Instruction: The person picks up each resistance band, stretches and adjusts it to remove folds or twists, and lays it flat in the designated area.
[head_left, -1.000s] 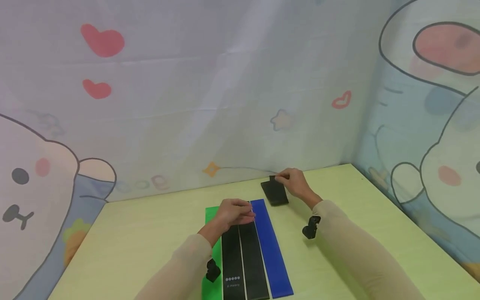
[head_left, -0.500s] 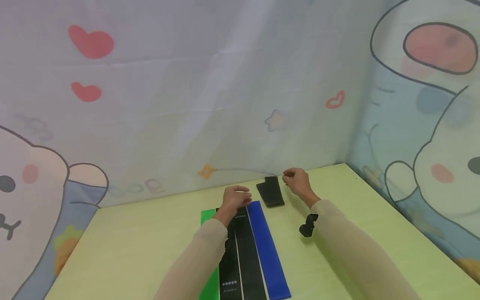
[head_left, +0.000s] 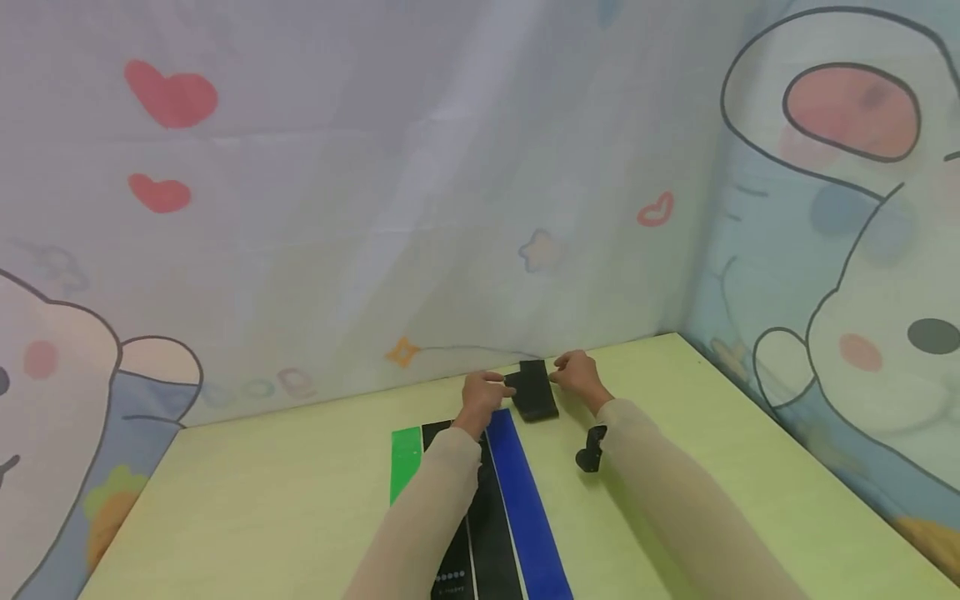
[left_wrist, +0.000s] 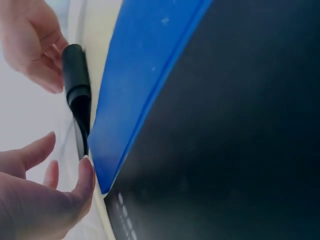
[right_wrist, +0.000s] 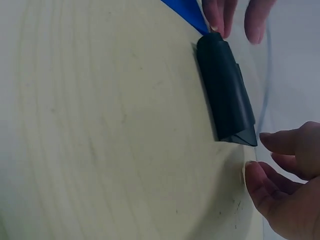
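Note:
A folded black resistance band lies at the back of the table, its layers curving over into a flat roll in the right wrist view. My left hand is at its left end, fingertips right at the edge and thumb held apart in the left wrist view. On the other side, my right hand hovers just off the band's right end with loosely bent fingers and nothing between them. Nearer to me lie flat bands side by side: green, black and blue. My left forearm hides part of them.
The pale yellow table ends at a printed cloth wall close behind the folded band. Another cloth panel stands along the right side. A black wrist camera sits on my right wrist.
My left hand has moved right and away from me, from over the flat bands to the folded band. My right hand has let go of the folded band and come off its end.

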